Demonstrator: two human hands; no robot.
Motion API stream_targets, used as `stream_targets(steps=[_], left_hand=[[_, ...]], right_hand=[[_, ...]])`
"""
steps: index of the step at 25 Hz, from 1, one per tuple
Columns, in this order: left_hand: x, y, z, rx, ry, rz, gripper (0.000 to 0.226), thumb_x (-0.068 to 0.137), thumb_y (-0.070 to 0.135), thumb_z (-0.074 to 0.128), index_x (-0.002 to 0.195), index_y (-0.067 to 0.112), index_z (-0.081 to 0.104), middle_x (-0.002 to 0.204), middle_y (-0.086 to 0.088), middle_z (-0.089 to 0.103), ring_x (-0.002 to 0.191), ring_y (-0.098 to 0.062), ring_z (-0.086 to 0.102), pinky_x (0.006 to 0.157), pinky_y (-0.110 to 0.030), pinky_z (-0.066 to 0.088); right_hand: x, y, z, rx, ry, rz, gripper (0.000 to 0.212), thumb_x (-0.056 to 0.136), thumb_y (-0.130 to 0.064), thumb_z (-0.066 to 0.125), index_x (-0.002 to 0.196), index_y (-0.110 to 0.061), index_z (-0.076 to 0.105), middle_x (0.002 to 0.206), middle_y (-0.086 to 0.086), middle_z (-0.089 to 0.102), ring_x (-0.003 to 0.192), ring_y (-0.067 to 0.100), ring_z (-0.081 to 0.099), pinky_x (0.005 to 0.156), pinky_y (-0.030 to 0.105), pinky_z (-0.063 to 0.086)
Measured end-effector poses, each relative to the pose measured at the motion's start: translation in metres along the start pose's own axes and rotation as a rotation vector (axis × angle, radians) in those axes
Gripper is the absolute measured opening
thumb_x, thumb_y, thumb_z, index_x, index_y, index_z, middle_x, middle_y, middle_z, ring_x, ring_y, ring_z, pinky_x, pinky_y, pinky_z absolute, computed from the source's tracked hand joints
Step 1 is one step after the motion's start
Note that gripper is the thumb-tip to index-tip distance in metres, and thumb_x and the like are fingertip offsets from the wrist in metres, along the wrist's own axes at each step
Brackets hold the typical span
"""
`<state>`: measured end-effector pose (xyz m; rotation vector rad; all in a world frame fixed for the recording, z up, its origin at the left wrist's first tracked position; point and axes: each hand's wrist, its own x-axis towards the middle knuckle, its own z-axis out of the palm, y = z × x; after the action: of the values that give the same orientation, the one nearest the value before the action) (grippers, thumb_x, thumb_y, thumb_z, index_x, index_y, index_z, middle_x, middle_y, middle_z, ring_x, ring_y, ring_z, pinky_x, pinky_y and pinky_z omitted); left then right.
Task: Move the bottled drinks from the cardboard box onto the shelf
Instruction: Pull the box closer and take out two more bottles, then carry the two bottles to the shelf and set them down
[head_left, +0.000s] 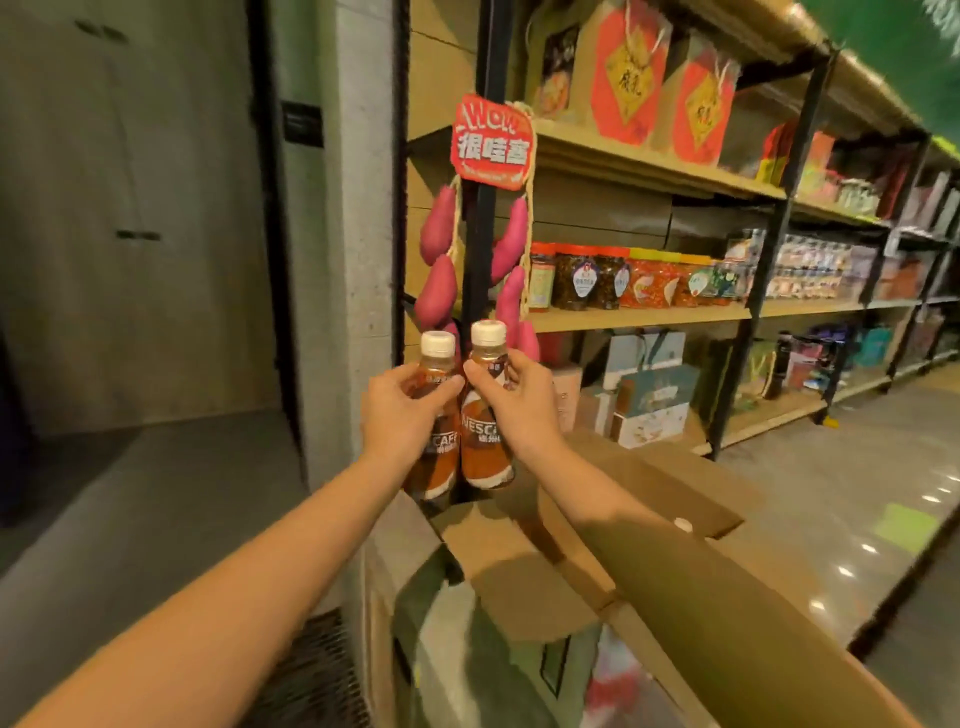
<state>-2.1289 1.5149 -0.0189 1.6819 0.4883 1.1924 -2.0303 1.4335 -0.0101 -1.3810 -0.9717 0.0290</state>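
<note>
Two brown coffee bottles with white caps are held upright side by side above the open cardboard box (524, 587). My left hand (400, 410) grips the left bottle (435, 457) around its upper body. My right hand (519, 400) grips the right bottle (485, 457) just below the neck. Both bottles hang in front of the black upright post at the shelf's left end. The wooden shelf (639, 318) stretches away to the right; its middle board carries jars.
A red sign (492, 141) with strings of purple sweet-potato decorations (439, 291) hangs on the post behind the bottles. Jars (587, 280) fill the middle board, gift boxes (654, 405) the lower one. A concrete pillar (358, 234) stands left; shiny floor lies right.
</note>
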Motion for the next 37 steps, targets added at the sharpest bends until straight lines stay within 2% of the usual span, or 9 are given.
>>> stream_targets(steps=[4, 6, 9, 16, 21, 25, 30, 34, 37], left_hand=[[-0.056, 0.029, -0.124, 0.166, 0.183, 0.013, 0.009, 0.079, 0.031, 0.072, 0.079, 0.033, 0.064, 0.077, 0.015, 0.066, 0.074, 0.003, 0.062, 0.068, -0.017, 0.048], [-0.084, 0.043, -0.189, 0.244, 0.286, 0.001, 0.007, 0.080, 0.032, 0.071, 0.084, 0.029, 0.067, 0.078, 0.014, 0.067, 0.074, 0.003, 0.062, 0.064, -0.014, 0.044], [-0.141, 0.068, -0.295, 0.326, 0.443, -0.023, 0.022, 0.080, 0.032, 0.070, 0.096, 0.016, 0.071, 0.087, 0.005, 0.071, 0.082, -0.004, 0.065, 0.070, -0.018, 0.047], [-0.311, 0.144, -0.561, 0.481, 0.755, -0.075, 0.018, 0.077, 0.030, 0.074, 0.091, 0.019, 0.070, 0.087, 0.004, 0.072, 0.085, -0.011, 0.068, 0.079, -0.029, 0.052], [-0.433, 0.214, -0.726, 0.651, 0.960, -0.198, 0.040, 0.074, 0.039, 0.074, 0.106, 0.015, 0.069, 0.103, -0.001, 0.071, 0.096, -0.016, 0.065, 0.090, -0.035, 0.051], [-0.506, 0.258, -0.833, 0.698, 1.063, -0.171, 0.018, 0.076, 0.030, 0.074, 0.090, 0.019, 0.068, 0.090, 0.001, 0.071, 0.082, -0.011, 0.065, 0.079, -0.030, 0.051], [-0.537, 0.266, -0.950, 0.669, 1.187, -0.196, 0.017, 0.078, 0.029, 0.073, 0.091, 0.019, 0.066, 0.085, 0.004, 0.067, 0.079, -0.012, 0.063, 0.067, -0.023, 0.046], [-0.519, 0.258, -1.053, 0.673, 1.238, -0.203, 0.021, 0.078, 0.025, 0.074, 0.093, 0.012, 0.069, 0.087, -0.001, 0.069, 0.088, -0.020, 0.066, 0.084, -0.038, 0.052], [-0.487, 0.257, -1.126, 0.689, 1.227, -0.187, 0.017, 0.077, 0.023, 0.074, 0.089, 0.011, 0.068, 0.084, 0.000, 0.069, 0.086, -0.019, 0.065, 0.085, -0.039, 0.052]], right_hand=[[-0.058, -0.054, 0.097, 0.132, -0.189, -0.007, 0.019, 0.084, -0.021, 0.069, 0.098, -0.009, 0.065, 0.091, 0.006, 0.070, 0.085, 0.016, 0.067, 0.075, 0.028, 0.054], [-0.091, -0.084, 0.148, 0.206, -0.298, 0.009, 0.017, 0.083, -0.022, 0.069, 0.096, -0.012, 0.064, 0.090, 0.005, 0.070, 0.085, 0.016, 0.067, 0.075, 0.028, 0.054], [-0.153, -0.139, 0.231, 0.271, -0.432, -0.020, 0.014, 0.082, -0.025, 0.070, 0.092, -0.016, 0.064, 0.087, 0.001, 0.070, 0.084, 0.013, 0.067, 0.076, 0.027, 0.054], [-0.359, -0.290, 0.427, 0.450, -0.701, -0.077, 0.008, 0.084, -0.025, 0.068, 0.086, -0.021, 0.061, 0.081, -0.007, 0.065, 0.080, 0.004, 0.063, 0.071, 0.019, 0.049], [-0.501, -0.411, 0.548, 0.582, -0.865, -0.086, 0.015, 0.083, -0.026, 0.069, 0.089, -0.014, 0.064, 0.084, -0.003, 0.067, 0.083, 0.009, 0.063, 0.070, 0.019, 0.049], [-0.585, -0.493, 0.630, 0.677, -0.977, -0.109, 0.012, 0.084, -0.026, 0.068, 0.089, -0.018, 0.061, 0.081, -0.006, 0.064, 0.079, 0.006, 0.059, 0.069, 0.021, 0.045], [-0.642, -0.546, 0.743, 0.690, -1.021, -0.140, 0.010, 0.085, -0.026, 0.066, 0.090, -0.018, 0.061, 0.087, -0.001, 0.066, 0.082, 0.012, 0.061, 0.071, 0.022, 0.046], [-0.657, -0.572, 0.849, 0.735, -1.059, -0.129, 0.010, 0.085, -0.023, 0.067, 0.089, -0.016, 0.063, 0.085, 0.001, 0.067, 0.082, 0.017, 0.063, 0.073, 0.031, 0.048], [-0.647, -0.593, 0.926, 0.751, -1.086, -0.138, 0.009, 0.084, -0.022, 0.068, 0.089, -0.016, 0.062, 0.082, -0.002, 0.065, 0.081, 0.014, 0.062, 0.070, 0.024, 0.048]])
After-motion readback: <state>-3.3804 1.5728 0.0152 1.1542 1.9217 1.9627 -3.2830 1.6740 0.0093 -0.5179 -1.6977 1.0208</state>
